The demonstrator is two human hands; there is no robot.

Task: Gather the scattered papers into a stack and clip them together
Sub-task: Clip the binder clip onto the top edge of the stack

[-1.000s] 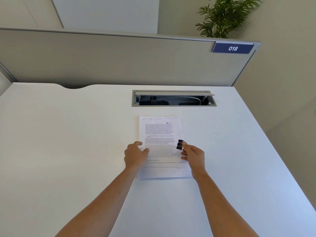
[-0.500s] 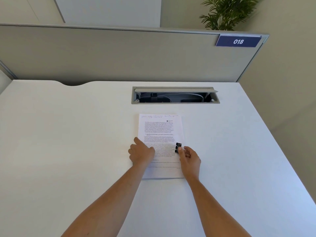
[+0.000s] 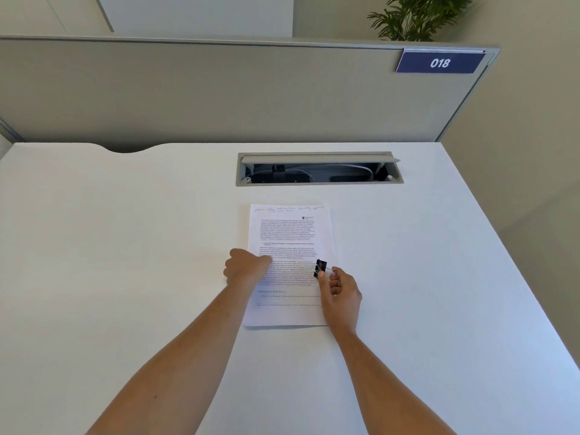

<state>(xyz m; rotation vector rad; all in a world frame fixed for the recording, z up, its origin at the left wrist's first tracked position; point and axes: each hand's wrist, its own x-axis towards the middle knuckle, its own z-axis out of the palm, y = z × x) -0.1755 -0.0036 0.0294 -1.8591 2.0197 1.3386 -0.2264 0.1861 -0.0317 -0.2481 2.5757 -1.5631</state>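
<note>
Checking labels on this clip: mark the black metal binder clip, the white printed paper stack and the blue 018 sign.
black metal binder clip (image 3: 320, 269), head view, on its black body.
white printed paper stack (image 3: 290, 233), head view, upper printed area.
blue 018 sign (image 3: 440, 63), head view, on the numerals.

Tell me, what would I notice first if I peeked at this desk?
Two bare arms reach to a stack of papers in the middle of the white desk. The left hand presses on the stack's left edge, while the right hand holds a black binder clip at its right edge. Behind, a blue sign reads 018.
</note>
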